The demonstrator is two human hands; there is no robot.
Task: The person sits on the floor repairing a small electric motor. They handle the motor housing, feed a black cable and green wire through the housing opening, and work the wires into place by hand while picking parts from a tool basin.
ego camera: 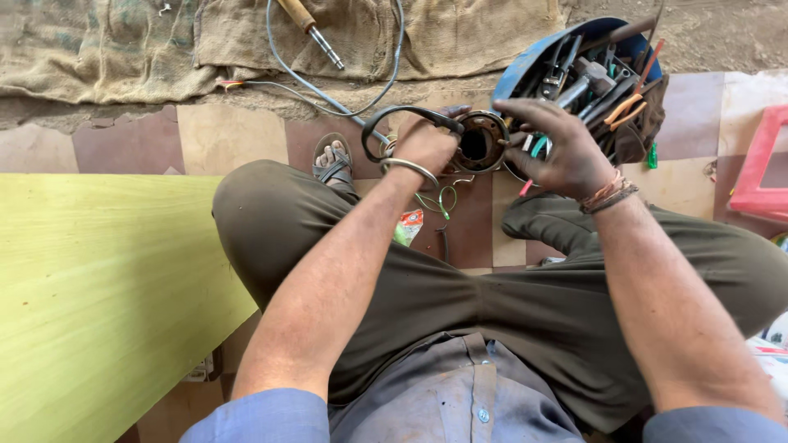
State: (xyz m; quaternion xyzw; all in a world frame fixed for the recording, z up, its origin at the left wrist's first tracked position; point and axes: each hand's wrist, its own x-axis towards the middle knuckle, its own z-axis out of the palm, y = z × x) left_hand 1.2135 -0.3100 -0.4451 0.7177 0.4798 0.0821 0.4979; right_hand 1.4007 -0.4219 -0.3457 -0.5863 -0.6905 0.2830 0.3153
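Round rusty metal housing [478,141] sits upright between both hands above the knees, bore facing up. Left hand [425,146] fingers clamped on black cable loop [402,119]; right hand [552,148] fingers spread over rim. Beyond: blue tool basket [591,74].

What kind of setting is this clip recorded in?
Probably an informal floor-level repair spot. A blue tool bag stuffed with pliers and screwdrivers, a soldering iron lying on burlap sacking, and a round metal part held between the left hand and right hand suggest it.
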